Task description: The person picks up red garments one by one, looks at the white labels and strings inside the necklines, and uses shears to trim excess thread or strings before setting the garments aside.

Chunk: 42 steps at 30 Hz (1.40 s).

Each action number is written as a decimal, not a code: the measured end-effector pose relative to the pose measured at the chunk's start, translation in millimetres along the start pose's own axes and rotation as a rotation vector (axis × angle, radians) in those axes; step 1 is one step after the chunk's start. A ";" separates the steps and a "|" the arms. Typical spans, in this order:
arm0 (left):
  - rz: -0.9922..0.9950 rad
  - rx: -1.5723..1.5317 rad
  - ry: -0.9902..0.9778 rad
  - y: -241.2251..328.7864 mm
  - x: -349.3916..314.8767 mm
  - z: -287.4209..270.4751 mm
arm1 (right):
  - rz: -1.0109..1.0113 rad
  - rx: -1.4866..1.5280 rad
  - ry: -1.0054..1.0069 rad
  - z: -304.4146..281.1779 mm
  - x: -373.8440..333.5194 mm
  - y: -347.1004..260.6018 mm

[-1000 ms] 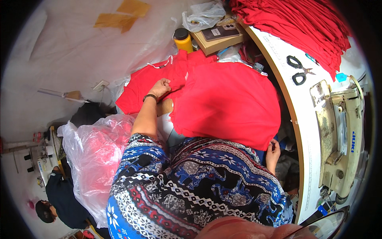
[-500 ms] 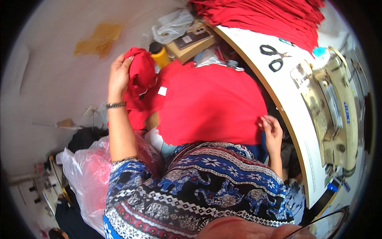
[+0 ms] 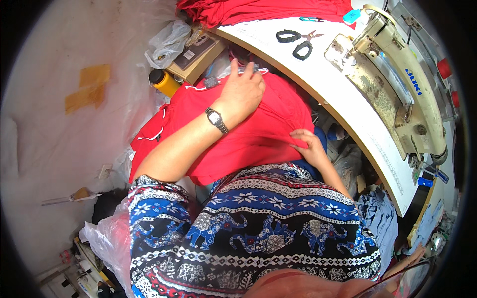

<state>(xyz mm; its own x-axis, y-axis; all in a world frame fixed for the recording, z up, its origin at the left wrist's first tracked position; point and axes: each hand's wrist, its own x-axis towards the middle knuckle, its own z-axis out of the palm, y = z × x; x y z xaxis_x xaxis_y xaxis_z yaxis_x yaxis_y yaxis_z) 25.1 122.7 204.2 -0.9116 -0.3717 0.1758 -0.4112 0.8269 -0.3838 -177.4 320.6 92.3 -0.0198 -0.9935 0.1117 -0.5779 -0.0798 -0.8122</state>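
A red cloth piece (image 3: 238,144), apparently part of a garment, lies spread over my lap, with white cord at its far and left edges. My left hand (image 3: 244,92), a watch on its wrist, reaches across to the far part of the cloth. Its fingers are spread and rest over the fabric, holding nothing that I can see. At the cloth's right side, my right hand (image 3: 312,148) pinches a fold between thumb and fingers, and creases run toward it.
A curved white table (image 3: 343,99) on the right bears black-handled scissors (image 3: 300,42), a sewing machine (image 3: 397,84) and piled red fabric (image 3: 268,11). Beyond my lap are a yellow bottle (image 3: 166,85) and a cardboard box (image 3: 198,64). Another person's hand (image 3: 415,256) shows at lower right.
My left hand has let go of the bunched red cloth at the left and moved right, onto the spread cloth. My right hand has closed on its right side. The view has shifted.
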 end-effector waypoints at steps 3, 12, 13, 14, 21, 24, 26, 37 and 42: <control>0.134 0.106 -0.029 -2.5 0.7 -10.0 | 0.048 0.168 0.046 15.4 -13.6 -0.8; 0.255 0.226 -0.009 9.6 1.5 -32.0 | 0.041 0.133 0.115 10.1 -12.7 -17.8; 0.244 0.205 0.008 10.1 1.7 -36.5 | 0.053 0.152 0.140 10.2 -12.2 -18.0; 0.234 0.184 0.025 10.4 1.1 -40.7 | 0.065 0.171 0.164 10.4 -11.4 -18.8; 0.188 0.123 0.032 9.5 -5.9 -53.4 | -0.008 0.367 0.224 5.2 6.7 -43.2; 0.172 0.026 -0.044 11.1 -4.9 -52.2 | 0.068 0.462 0.230 2.7 16.0 -48.1; 0.155 -0.184 -0.167 15.7 -4.6 -60.0 | 0.111 0.454 0.255 -5.2 29.6 -58.5; -0.702 -0.411 -0.068 -67.5 -126.3 1.6 | -0.121 0.430 0.656 -88.4 108.3 -107.9; -0.771 -0.474 0.280 -131.9 -144.1 -13.4 | -0.264 0.435 0.589 -113.2 157.0 -108.7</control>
<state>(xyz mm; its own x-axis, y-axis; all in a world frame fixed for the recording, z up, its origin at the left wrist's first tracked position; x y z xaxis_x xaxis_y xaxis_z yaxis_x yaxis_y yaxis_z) 210.7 72.8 241.7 -0.3302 -0.8229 0.4624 -0.7997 0.5041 0.3261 -210.0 182.4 262.9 -0.4270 -0.7400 0.5196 -0.2537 -0.4535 -0.8544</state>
